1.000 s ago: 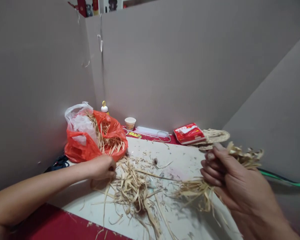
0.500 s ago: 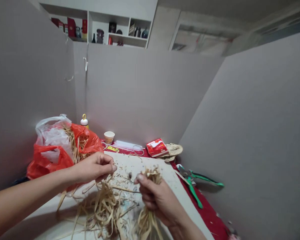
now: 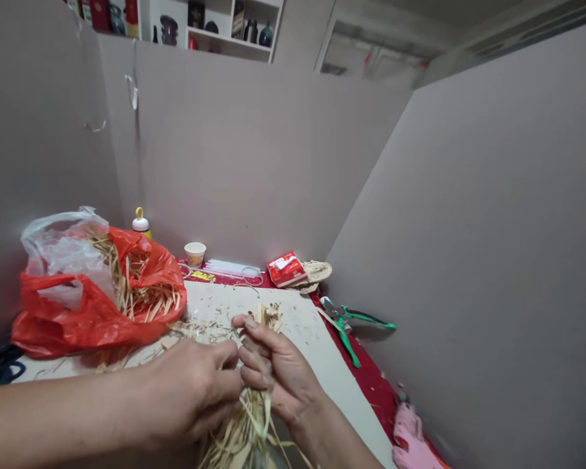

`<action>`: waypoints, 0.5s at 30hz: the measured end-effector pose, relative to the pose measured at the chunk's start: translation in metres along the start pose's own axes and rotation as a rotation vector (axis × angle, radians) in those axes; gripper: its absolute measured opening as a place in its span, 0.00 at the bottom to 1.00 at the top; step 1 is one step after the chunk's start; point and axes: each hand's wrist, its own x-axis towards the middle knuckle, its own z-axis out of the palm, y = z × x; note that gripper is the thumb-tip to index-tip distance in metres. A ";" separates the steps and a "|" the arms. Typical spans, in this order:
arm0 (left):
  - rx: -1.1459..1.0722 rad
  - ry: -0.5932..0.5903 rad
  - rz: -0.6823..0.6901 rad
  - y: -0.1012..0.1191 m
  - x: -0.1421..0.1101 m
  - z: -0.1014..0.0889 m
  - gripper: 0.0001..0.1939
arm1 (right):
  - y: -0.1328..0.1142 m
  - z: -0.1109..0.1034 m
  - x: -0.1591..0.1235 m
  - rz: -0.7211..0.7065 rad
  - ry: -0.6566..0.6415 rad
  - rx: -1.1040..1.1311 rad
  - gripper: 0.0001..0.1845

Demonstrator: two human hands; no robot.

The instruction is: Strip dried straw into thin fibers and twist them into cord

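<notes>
My right hand [image 3: 278,368] is closed around a bundle of dry, straw-coloured plant strips [image 3: 247,433]. The bundle's trimmed ends stick up above the fingers, and its long strips hang down below the fist. Close against it on the left is my left hand [image 3: 200,387], fingers curled in at the bundle's side just under the right fingers. What the left fingertips pinch, if anything, is hidden behind the hand. Short scraps of strip [image 3: 208,331] lie on the white board [image 3: 297,326] beyond both hands.
At the left stands a red plastic bag [image 3: 92,326] full of strips, with dark-handled scissors [image 3: 0,368] beside it. A paper cup [image 3: 195,253], a red tissue pack [image 3: 286,269] and woven pieces [image 3: 315,273] line the back. Green-handled cutters [image 3: 344,326] and a pink object [image 3: 413,436] lie right.
My left hand has come down and right from beside the bag to the bundle. The right hand still grips the strips. The view has shifted right and down.
</notes>
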 end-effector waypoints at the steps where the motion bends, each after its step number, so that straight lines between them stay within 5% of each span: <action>1: -0.015 -0.013 -0.010 0.000 0.000 0.004 0.06 | -0.002 0.000 0.000 -0.027 0.009 -0.006 0.16; 8: -0.383 0.149 -0.167 -0.004 0.010 0.007 0.13 | -0.006 -0.003 0.002 -0.110 0.001 -0.047 0.22; 15: -0.341 0.388 -0.198 -0.013 0.002 0.004 0.13 | -0.004 -0.012 0.011 -0.358 0.305 -0.087 0.21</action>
